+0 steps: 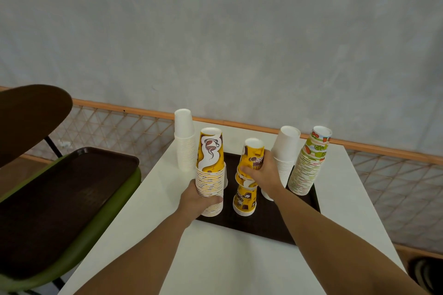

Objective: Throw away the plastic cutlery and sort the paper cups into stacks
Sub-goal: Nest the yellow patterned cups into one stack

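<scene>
On the dark brown tray (266, 227) stand upside-down paper cup stacks. My left hand (200, 200) grips the tall yellow-and-white coffee-print stack (210, 165) near its base. My right hand (261, 171) grips a few yellow cups (251, 160), held tilted just above a short yellow stack (245, 201) on the tray. A plain white stack (285, 151) stands behind my right hand. At the tray's right end is a fruit-print stack (309, 163). Another white stack (185, 139) stands on the table at the back left. No plastic cutlery is visible.
The white table (235, 266) ends at the wall with a wooden rail (119, 106). To the left, a green chair (105, 218) carries an empty dark tray (60, 199). A dark object (426, 273) lies on the floor at lower right.
</scene>
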`<move>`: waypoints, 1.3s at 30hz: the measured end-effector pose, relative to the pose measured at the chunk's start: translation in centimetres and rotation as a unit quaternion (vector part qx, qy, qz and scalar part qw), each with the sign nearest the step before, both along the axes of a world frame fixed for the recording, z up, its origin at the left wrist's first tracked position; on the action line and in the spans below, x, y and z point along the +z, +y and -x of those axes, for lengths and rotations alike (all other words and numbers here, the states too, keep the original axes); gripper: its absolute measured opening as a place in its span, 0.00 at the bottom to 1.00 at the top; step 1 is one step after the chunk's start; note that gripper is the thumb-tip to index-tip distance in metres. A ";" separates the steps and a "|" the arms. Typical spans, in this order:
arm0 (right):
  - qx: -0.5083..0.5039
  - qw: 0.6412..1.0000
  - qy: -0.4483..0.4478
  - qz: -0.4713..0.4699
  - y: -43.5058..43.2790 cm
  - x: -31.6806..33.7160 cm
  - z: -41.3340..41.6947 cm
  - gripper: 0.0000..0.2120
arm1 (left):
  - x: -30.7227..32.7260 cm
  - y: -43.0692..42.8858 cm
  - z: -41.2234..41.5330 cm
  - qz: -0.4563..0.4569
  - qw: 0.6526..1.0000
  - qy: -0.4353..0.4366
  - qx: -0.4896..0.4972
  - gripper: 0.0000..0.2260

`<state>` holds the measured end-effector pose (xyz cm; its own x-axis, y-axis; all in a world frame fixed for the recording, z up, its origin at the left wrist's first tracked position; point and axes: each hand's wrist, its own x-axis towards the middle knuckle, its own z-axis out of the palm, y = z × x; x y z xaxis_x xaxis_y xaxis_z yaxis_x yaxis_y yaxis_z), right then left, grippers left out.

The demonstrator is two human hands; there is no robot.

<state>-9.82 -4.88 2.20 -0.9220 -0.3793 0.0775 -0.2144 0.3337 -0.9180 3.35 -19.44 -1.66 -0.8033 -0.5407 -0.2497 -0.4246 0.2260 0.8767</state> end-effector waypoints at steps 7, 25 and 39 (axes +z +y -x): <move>0.025 0.997 -0.050 -0.057 0.4 -2.1 -0.2 0.32 | 0.3 0.0 0.4 -0.002 1.000 0.010 0.001 0.35; 0.126 0.992 -0.016 0.009 -1.6 5.6 -1.3 0.31 | 1.0 0.7 1.6 0.000 1.000 0.028 -0.012 0.36; 0.172 0.983 -0.006 -0.064 -3.9 6.8 -2.1 0.32 | 0.6 1.0 1.8 0.020 1.000 0.010 -0.022 0.36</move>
